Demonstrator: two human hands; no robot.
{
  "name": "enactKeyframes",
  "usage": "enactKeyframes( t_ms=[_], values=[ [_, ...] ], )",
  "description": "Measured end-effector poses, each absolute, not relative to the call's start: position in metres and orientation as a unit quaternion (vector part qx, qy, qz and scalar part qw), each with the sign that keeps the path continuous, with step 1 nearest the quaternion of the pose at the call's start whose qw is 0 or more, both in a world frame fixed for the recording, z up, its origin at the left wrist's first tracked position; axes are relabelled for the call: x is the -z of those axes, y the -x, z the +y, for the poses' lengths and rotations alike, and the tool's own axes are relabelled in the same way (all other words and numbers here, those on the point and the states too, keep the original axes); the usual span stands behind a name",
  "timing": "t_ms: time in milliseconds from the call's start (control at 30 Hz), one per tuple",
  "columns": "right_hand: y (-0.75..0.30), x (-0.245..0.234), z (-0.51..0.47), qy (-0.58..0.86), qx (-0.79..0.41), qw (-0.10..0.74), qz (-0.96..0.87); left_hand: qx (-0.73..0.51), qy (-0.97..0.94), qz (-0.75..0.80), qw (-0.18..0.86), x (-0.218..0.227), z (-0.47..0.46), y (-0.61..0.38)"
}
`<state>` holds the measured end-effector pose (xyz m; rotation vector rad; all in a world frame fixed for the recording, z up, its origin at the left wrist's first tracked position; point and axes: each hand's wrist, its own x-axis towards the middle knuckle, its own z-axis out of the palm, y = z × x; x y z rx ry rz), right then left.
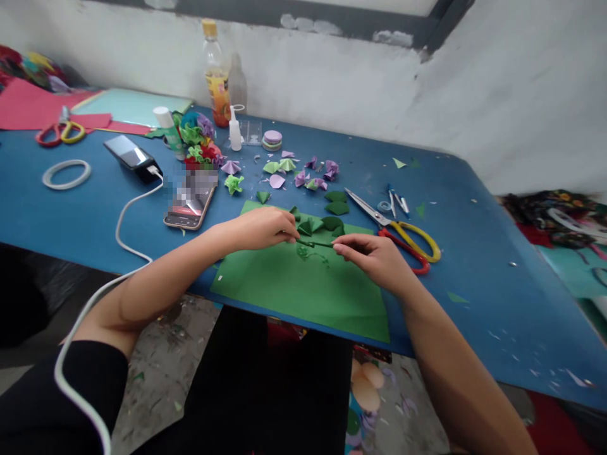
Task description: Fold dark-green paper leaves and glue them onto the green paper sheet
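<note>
My left hand and my right hand pinch the two ends of a thin dark green strip held just above a green paper sheet on the blue table. Both hands have their fingers closed on the strip. Folded dark green paper pieces lie right behind the strip. A curled green offcut rests on the sheet under it.
Red-and-yellow scissors lie right of my right hand. A phone, a power bank with a white cable, paper flowers, purple and green folded bits, glue bottles, a drink bottle, a tape ring and more scissors stand further back.
</note>
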<state>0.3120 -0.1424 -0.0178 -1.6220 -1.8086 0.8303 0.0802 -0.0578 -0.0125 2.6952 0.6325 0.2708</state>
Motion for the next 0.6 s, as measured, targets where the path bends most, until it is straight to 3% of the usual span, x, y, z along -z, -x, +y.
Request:
enactKeyframes(
  t_ms=[600],
  values=[
    [-0.3127, 0.0203, -0.1413, 0.597, -0.319, 0.263, -0.688, -0.111, -0.952, 0.211, 0.191, 0.0135, -0.057, -0.0801]
  ],
)
